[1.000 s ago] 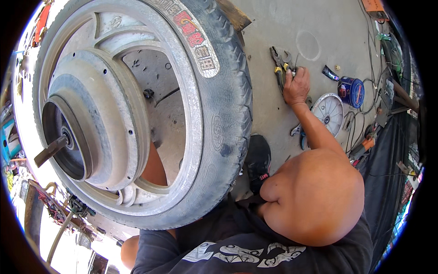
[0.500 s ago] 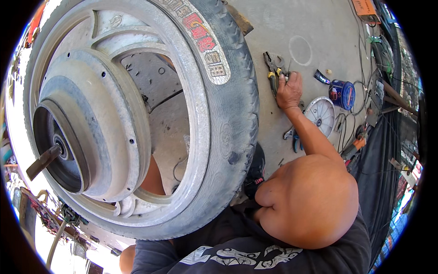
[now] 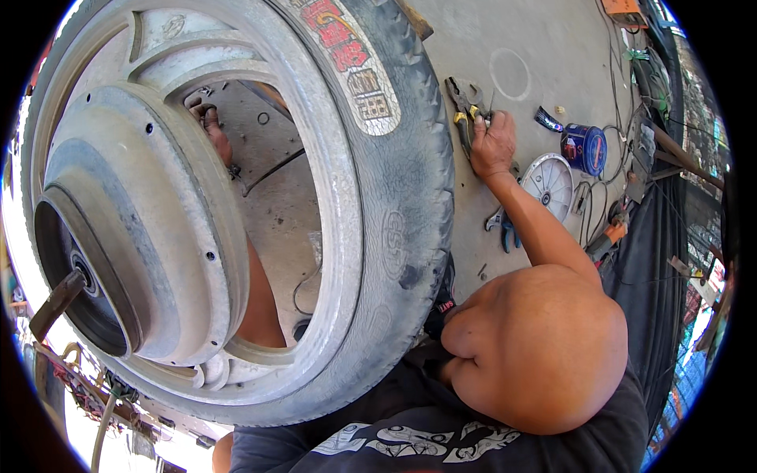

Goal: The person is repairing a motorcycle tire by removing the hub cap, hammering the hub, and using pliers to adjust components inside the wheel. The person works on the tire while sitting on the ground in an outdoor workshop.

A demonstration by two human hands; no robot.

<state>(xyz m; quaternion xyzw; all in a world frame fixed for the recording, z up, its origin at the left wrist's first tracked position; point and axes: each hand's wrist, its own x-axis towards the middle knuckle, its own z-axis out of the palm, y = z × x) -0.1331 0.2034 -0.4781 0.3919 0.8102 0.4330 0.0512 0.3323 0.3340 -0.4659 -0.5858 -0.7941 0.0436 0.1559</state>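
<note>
The large spoked wheel (image 3: pixel 344 181) with its worn black tyre (image 3: pixel 410 229) stands tilted at the left, its round metal hub (image 3: pixel 162 221) and stub axle (image 3: pixel 59 306) toward me. Through an opening between spokes I see part of my left hand (image 3: pixel 217 135), its fingers apart near small dark bits on the floor; the hub hides the rest. My right hand (image 3: pixel 494 146) is down on the floor with fingers curled closed, against yellow-and-black pliers (image 3: pixel 464 118). A thin metal shaft (image 3: pixel 492 101) sticks up beside the fingers; what they grip is mostly hidden.
Right of my right hand lie a round finned metal cover (image 3: pixel 550 185), a blue tub (image 3: pixel 583 150), a small dark tube (image 3: pixel 549 119) and blue-handled pliers (image 3: pixel 509 235). Cables (image 3: pixel 619 102) run along the right. A dark cloth sheet (image 3: pixel 643 292) hangs there.
My left hand has come into sight through the spokes, with more of the forearm showing. The wheel sits slightly lower and further left in view. My right hand stays by the pliers.
</note>
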